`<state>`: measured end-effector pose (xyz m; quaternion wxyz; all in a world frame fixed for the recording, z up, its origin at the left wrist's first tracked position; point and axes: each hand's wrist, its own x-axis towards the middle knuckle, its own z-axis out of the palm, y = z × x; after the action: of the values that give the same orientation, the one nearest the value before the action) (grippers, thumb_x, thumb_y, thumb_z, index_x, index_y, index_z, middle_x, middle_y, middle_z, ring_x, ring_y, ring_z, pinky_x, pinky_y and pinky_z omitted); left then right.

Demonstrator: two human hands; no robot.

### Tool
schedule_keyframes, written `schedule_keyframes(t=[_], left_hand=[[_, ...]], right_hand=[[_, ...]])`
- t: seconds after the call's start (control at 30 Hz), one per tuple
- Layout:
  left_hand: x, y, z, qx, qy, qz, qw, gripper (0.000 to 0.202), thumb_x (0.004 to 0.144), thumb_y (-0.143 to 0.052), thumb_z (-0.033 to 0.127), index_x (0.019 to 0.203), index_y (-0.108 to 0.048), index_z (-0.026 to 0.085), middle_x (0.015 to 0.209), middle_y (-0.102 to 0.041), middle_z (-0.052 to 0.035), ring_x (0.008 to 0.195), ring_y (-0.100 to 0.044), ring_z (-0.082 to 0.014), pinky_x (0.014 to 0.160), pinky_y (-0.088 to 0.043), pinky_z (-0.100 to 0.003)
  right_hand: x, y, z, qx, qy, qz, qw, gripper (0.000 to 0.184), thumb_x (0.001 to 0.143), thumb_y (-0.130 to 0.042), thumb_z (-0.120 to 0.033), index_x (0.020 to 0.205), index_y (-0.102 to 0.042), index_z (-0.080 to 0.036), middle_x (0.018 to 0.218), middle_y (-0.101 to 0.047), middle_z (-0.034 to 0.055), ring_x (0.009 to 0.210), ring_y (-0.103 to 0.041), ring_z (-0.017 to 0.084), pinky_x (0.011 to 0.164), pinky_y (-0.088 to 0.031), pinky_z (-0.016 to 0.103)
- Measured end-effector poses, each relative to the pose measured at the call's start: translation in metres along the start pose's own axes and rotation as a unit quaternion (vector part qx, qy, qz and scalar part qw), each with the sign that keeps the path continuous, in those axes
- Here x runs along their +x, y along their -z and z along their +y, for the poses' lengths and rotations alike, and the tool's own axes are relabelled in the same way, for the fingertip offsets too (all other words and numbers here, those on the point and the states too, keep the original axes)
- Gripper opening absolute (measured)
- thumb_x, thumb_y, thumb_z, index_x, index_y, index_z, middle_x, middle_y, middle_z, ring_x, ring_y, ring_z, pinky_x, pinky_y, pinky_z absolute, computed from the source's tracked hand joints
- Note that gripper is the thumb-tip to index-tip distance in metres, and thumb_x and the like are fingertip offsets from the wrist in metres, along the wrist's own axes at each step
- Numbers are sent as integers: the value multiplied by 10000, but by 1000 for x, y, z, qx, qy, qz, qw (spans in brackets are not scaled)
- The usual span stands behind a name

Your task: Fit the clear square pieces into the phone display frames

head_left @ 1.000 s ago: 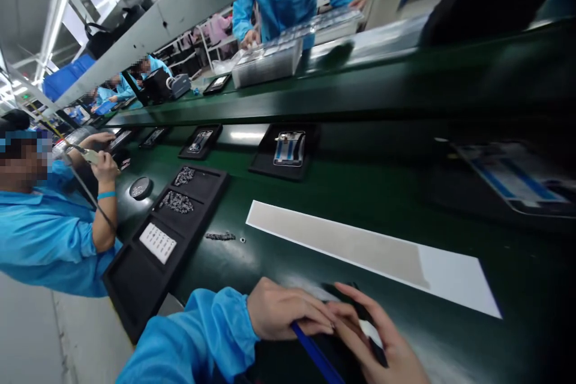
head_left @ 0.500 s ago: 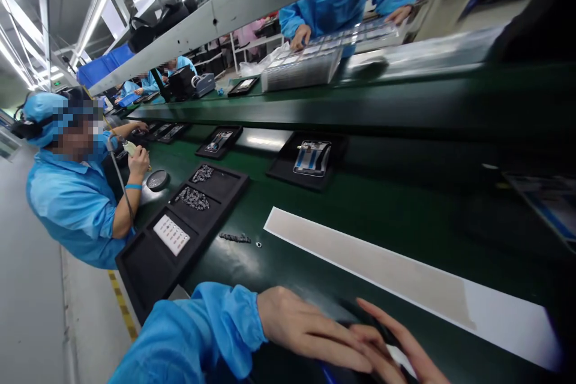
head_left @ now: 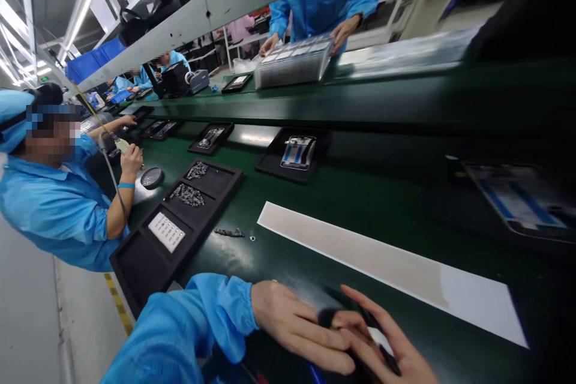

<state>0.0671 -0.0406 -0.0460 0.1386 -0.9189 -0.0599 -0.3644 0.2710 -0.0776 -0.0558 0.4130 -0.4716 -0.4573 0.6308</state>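
Observation:
My left hand (head_left: 292,324) reaches in from a blue sleeve at the bottom edge, fingers pressed together along a blue rod-like tool (head_left: 315,375), of which only a sliver shows under the hand. Just right of it, my right hand (head_left: 398,357) lies with fingers stretched out over a dark flat part (head_left: 381,343) with a white patch, on the green belt. A small black rounded piece (head_left: 327,316) sits between the two hands. Much of the part is hidden by both hands.
A long white strip (head_left: 382,264) lies on the belt ahead. A black compartment tray (head_left: 180,222) with small parts stands to the left, with loose bits (head_left: 229,232) beside it. Further off is a tray with a phone frame (head_left: 294,153). A co-worker (head_left: 58,210) sits at left, and another handles stacked clear trays (head_left: 292,63).
The view has swung slightly. My hands stay together on the dark part, and less of the blue tool shows. The person opposite now has both hands at the tray stack.

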Motion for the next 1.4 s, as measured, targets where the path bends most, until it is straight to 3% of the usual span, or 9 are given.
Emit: schedule_keyframes(t=[0.2, 0.57, 0.7, 0.8, 0.87, 1.03, 1.2, 1.3, 1.4], left_hand=[[-2, 0, -4, -29, -29, -14, 999, 174, 882, -596, 306, 795, -746, 322, 1012, -755, 71, 516, -499, -33, 349, -252, -170], [-1, -5, -9, -124, -21, -116, 985, 172, 876, -601, 286, 794, -735, 355, 965, -764, 104, 461, -494, -8, 305, -219, -162], [7, 10, -1, -180, 114, -139, 967, 224, 949, -515, 265, 900, -731, 297, 1009, -765, 40, 567, -608, -37, 409, -392, -150], [22, 20, 9, -243, 303, -45, 921, 239, 994, -455, 227, 1030, -690, 199, 939, -768, -41, 767, -705, -90, 677, -544, -167], [33, 25, 13, -269, 375, 33, 886, 171, 961, -536, 190, 1068, -669, 173, 867, -762, -51, 791, -719, -117, 736, -567, -192], [39, 28, 9, -240, 358, 53, 901, 276, 905, -577, 74, 1131, -671, 200, 928, -758, -54, 785, -731, -146, 701, -593, -221], [26, 25, 7, -194, 334, 45, 922, 216, 860, -652, 81, 1023, -700, 214, 1047, -733, -69, 855, -731, -165, 744, -600, -242], [25, 25, 8, -203, 362, 43, 909, 165, 876, -616, 87, 951, -699, 209, 1061, -718, -72, 787, -723, -140, 716, -594, -234], [31, 26, 9, -233, 443, 39, 865, 122, 875, -614, 138, 951, -689, 198, 977, -713, -72, 671, -684, -119, 568, -544, -201]], right_hand=[[-4, -6, -9, -9, -10, 7, 1000, 584, 794, -696, -496, 1291, -536, -236, 863, -713, 43, 843, -710, 204, 811, -564, 236], [-6, -7, -12, -4, -13, 27, 1000, 600, 749, -730, -502, 1260, -557, -238, 831, -704, 43, 812, -705, 220, 794, -571, 277], [-8, -12, -21, 27, -15, 44, 999, 575, 750, -750, -476, 1239, -554, -246, 818, -690, 28, 781, -686, 198, 771, -558, 267], [-12, -19, -32, 83, -9, 56, 995, 537, 770, -752, -448, 1221, -537, -251, 834, -683, 19, 749, -668, 184, 769, -550, 297], [-13, -23, -38, 120, 3, 68, 990, 513, 775, -755, -420, 1201, -527, -250, 832, -679, 10, 712, -654, 174, 760, -547, 318], [-13, -26, -44, 157, 15, 77, 984, 459, 781, -744, -314, 1177, -521, -250, 860, -680, -2, 726, -662, 165, 791, -549, 346], [-14, -26, -48, 170, 22, 83, 982, 448, 784, -727, -275, 1185, -528, -252, 872, -678, -8, 750, -667, 155, 805, -557, 339], [-14, -26, -48, 185, 18, 93, 978, 445, 781, -730, -284, 1175, -524, -262, 875, -680, -12, 748, -676, 158, 825, -566, 359], [-13, -27, -47, 193, 22, 105, 975, 442, 778, -740, -294, 1160, -519, -263, 869, -682, -14, 740, -684, 163, 834, -572, 381]])
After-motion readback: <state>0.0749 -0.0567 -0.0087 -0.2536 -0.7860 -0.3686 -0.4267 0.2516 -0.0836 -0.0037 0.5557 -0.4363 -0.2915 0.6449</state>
